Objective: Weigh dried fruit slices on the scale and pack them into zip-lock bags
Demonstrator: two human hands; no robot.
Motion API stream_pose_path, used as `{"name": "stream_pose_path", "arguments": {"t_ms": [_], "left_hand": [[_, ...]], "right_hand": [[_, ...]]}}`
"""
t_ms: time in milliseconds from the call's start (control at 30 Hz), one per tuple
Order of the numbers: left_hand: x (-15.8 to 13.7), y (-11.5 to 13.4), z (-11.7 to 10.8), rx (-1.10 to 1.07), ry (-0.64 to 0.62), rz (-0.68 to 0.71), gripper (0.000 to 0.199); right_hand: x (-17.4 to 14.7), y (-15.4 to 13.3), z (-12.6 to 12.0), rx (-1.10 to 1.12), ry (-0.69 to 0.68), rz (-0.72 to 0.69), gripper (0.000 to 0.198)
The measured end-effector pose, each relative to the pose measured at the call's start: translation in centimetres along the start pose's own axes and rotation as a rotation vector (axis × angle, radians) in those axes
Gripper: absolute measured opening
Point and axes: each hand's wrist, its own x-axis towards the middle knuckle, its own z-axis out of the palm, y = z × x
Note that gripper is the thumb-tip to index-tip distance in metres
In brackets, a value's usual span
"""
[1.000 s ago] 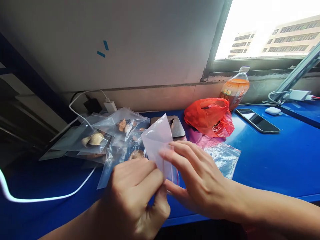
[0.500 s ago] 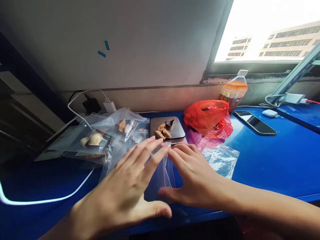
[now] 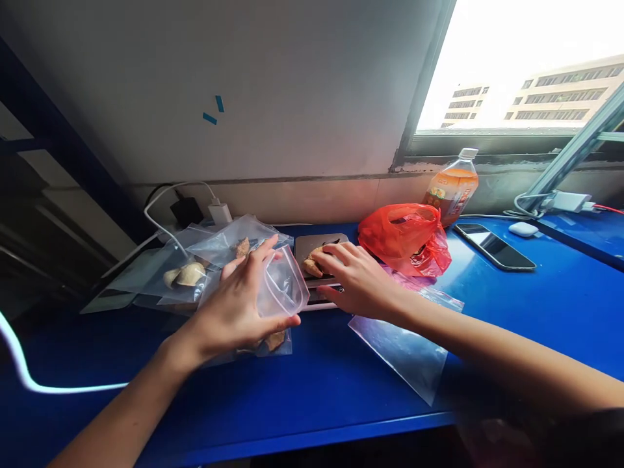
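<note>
My left hand (image 3: 231, 309) grips a clear zip bag (image 3: 285, 286), its mouth spread wide and facing right, thumb below and fingers behind. Over a small digital scale (image 3: 305, 243), my right hand (image 3: 368, 279) has its fingers curled on the dried brown pieces (image 3: 312, 264) lying on the plate. These look like curved bits of husk or peel; a darker piece is mostly covered by my fingers. The thumb of my right hand is by the scale's front panel. Beneath my left hand lies another bag with brown pieces (image 3: 275, 340) in it.
Several clear bags with dried pieces (image 3: 185, 275) lie at left near a white cable and chargers (image 3: 219, 212). Right of the scale are a red plastic bag (image 3: 397, 237), an orange drink bottle (image 3: 453, 188), a phone (image 3: 494, 247), a white earbud case (image 3: 523, 229) and a flat clear bag (image 3: 404, 351).
My left hand has moved up and left and now holds the bag spread wide. My right hand has moved forward from the bag's edge onto the pieces on the scale.
</note>
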Motion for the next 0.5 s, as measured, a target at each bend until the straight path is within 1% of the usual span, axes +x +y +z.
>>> {"name": "stream_pose_path", "arguments": {"t_ms": [67, 133, 167, 267, 333, 400, 500], "left_hand": [[0.3, -0.5, -0.1, -0.021, -0.023, -0.054, 0.109], [0.4, -0.6, -0.1, -0.038, -0.041, -0.063, 0.105], [0.4, -0.5, 0.0, -0.041, -0.041, -0.059, 0.105], [0.3, -0.1, -0.1, -0.036, -0.022, -0.035, 0.105], [0.3, 0.2, -0.2, -0.052, -0.022, -0.026, 0.104], [0.2, 0.4, -0.3, -0.089, -0.031, -0.018, 0.107], [0.1, 0.6, 0.0, -0.136, -0.052, -0.024, 0.111]], "right_hand": [[-0.1, 0.7, 0.8, -0.095, -0.07, -0.057, 0.028], [-0.5, 1.0, 1.2, -0.101, -0.043, -0.074, 0.026], [-0.7, 1.1, 1.2, -0.074, 0.004, -0.073, 0.027], [-1.1, 1.1, 0.3, 0.049, 0.21, -0.089, 0.026], [-1.0, 0.8, -0.6, 0.072, 0.301, -0.156, 0.026], [-0.8, 0.0, -1.4, 0.054, 0.3, -0.26, 0.03], [-0.2, -1.6, -1.8, 0.075, 0.211, -0.368, 0.032]]}}
